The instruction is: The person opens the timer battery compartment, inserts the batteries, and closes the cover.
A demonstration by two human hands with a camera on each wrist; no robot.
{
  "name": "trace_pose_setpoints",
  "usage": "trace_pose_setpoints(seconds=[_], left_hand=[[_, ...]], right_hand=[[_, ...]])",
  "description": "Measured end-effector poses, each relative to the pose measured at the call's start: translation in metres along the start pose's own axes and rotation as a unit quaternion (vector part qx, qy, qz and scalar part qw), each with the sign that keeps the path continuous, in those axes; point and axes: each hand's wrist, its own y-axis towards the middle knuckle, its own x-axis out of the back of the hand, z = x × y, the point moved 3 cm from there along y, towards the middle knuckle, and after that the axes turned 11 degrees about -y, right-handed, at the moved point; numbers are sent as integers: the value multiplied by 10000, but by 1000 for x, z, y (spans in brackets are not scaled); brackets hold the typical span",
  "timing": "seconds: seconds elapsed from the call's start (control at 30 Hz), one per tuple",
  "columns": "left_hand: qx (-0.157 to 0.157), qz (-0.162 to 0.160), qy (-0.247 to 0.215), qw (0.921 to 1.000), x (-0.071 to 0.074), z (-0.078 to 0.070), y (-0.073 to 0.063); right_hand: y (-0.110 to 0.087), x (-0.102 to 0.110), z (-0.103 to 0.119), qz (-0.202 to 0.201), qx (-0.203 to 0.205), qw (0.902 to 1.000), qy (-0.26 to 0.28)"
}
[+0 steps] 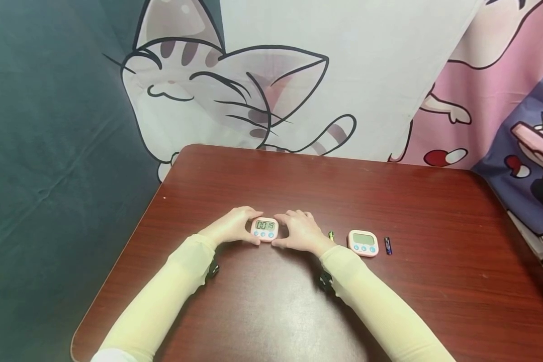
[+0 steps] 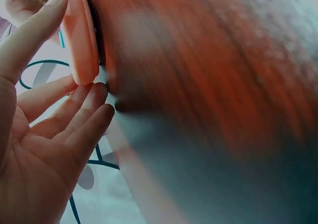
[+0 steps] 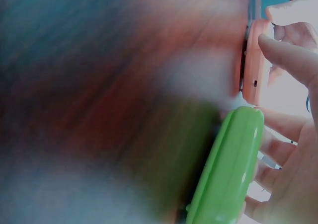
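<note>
A pink-edged digital timer [image 1: 264, 229] with a white face, blue buttons and a display reading 00 19 lies on the table between both hands. My left hand [image 1: 231, 227] holds its left side, thumb at the near corner and forefinger at the far one. Opposite it, my right hand [image 1: 302, 232] grips the right side the same way. In the left wrist view the timer's edge [image 2: 82, 40] sits between thumb and fingers. A rounded green casing [image 3: 226, 169] shows beside the right fingers in the right wrist view; the head view does not reveal it.
To the right, a second pink-edged timer [image 1: 363, 243] has a blank display. A dark blue battery [image 1: 388, 246] lies beyond it, and a green battery [image 1: 331, 236] lies beside my right wrist. Cartoon-printed cloth [image 1: 371, 75] hangs behind the brown table [image 1: 271, 306].
</note>
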Motion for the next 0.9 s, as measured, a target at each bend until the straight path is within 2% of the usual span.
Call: trace_pose_setpoints(seconds=[0.2, 0.4, 0.5, 0.73, 0.9], left_hand=[[428, -108, -100, 9990, 4, 0, -7], [601, -307, -69, 9977, 8, -8, -8], [498, -352, 77, 9981, 7, -18, -7], [164, -524, 506, 9972, 1, -41, -3], [-73, -669, 933, 9934, -5, -54, 3]], right_hand=[[-8, 9, -9, -233, 127, 9986, 455], [-26, 28, -25, -548, -191, 9956, 739], [-36, 34, -33, -675, -314, 9932, 892], [-59, 38, -48, -1112, -284, 9894, 885], [-74, 38, -61, -1172, -488, 9879, 895]])
